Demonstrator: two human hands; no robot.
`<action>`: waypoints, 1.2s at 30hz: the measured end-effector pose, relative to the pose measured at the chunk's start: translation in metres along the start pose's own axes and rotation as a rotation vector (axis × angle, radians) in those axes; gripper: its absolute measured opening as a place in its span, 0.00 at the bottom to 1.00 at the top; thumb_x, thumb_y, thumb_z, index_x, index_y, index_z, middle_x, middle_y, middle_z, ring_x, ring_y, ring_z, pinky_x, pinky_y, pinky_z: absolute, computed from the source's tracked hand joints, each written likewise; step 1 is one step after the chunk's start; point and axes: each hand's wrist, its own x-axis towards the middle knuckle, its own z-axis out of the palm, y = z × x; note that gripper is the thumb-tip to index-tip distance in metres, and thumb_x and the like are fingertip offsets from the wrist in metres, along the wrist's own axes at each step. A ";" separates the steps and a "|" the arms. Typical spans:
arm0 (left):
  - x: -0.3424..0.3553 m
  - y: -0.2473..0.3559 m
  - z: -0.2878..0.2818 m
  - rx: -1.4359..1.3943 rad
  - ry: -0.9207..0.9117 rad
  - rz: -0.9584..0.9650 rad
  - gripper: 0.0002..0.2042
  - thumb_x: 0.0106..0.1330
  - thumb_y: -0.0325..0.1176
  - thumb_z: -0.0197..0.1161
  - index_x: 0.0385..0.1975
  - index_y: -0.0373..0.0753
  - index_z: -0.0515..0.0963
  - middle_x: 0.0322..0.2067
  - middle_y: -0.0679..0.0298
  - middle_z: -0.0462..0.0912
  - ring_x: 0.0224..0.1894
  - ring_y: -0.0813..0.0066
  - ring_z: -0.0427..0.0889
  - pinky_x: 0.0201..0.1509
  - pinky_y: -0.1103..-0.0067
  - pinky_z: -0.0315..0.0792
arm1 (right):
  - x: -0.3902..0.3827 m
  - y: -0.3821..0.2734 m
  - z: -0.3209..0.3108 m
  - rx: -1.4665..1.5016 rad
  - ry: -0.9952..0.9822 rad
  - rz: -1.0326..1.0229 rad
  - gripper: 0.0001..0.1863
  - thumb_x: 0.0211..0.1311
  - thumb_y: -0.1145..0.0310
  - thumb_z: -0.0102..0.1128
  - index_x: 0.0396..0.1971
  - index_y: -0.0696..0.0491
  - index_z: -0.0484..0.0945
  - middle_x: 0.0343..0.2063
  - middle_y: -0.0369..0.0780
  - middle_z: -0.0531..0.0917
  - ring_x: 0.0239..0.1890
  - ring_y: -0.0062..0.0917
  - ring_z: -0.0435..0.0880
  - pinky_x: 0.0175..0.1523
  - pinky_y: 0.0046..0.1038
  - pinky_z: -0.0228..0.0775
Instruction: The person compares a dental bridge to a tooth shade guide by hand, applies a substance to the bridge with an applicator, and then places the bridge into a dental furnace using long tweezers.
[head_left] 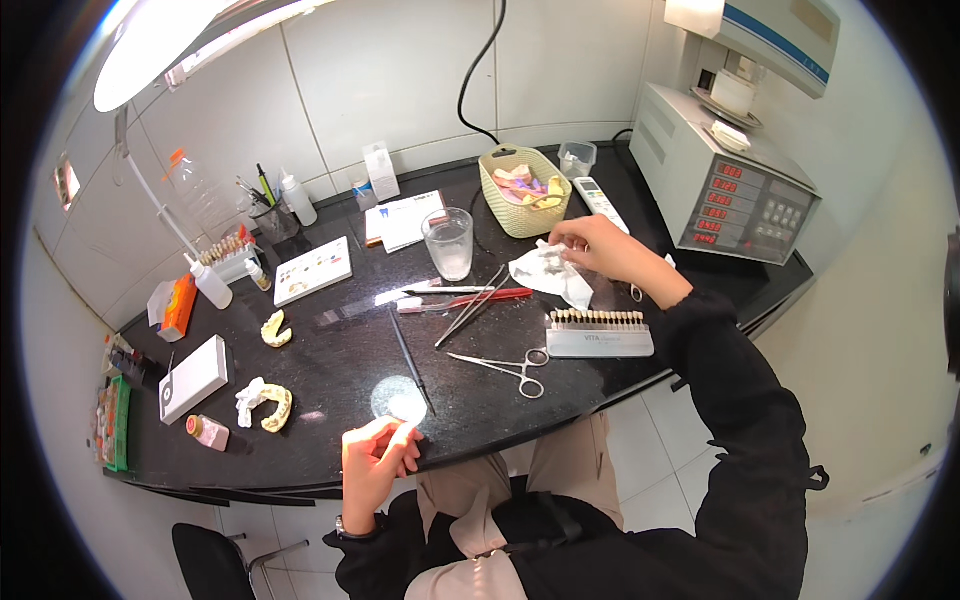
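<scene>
My right hand [605,250] reaches to the back right, its bent fingers gripping a crumpled white tissue [560,280] on the black worktop. At the front edge, my left hand [380,455] is closed, thumb and fingers together; whatever is between them is too small to make out. Just beyond it lies a round, bright translucent disc [399,398], beside a thin dark-handled brush [408,355]. Steel tweezers [470,307] lie across a red-handled brush [470,300]. Nearer me are scissor-handled forceps [505,370] and a tooth shade guide [600,338].
A clear glass [449,245] and a yellow-green basket [525,195] stand at the back. Dental casts [268,405], a white box [195,380] and small bottles [208,432] sit to the left. A furnace with red displays [730,190] fills the back right, under a lamp's light.
</scene>
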 end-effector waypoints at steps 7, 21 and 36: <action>0.002 0.001 0.002 0.017 -0.005 -0.010 0.09 0.67 0.27 0.56 0.29 0.28 0.78 0.18 0.63 0.78 0.18 0.84 0.76 0.19 0.88 0.66 | -0.004 0.019 0.000 0.156 -0.005 -0.006 0.15 0.46 0.71 0.71 0.26 0.58 0.71 0.21 0.38 0.76 0.28 0.27 0.78 0.35 0.30 0.71; 0.014 0.115 0.094 0.453 -0.447 0.248 0.11 0.66 0.37 0.60 0.33 0.33 0.78 0.24 0.56 0.81 0.23 0.67 0.81 0.28 0.77 0.74 | -0.124 -0.041 -0.042 0.135 0.457 0.324 0.10 0.66 0.68 0.54 0.33 0.61 0.74 0.19 0.43 0.75 0.23 0.24 0.74 0.32 0.27 0.67; -0.004 0.051 0.113 0.144 -0.685 -0.025 0.10 0.69 0.35 0.58 0.38 0.34 0.78 0.24 0.65 0.81 0.24 0.84 0.80 0.25 0.86 0.72 | -0.182 0.001 0.044 0.441 0.618 0.505 0.24 0.44 0.65 0.76 0.33 0.56 0.67 0.26 0.34 0.75 0.28 0.16 0.68 0.34 0.22 0.66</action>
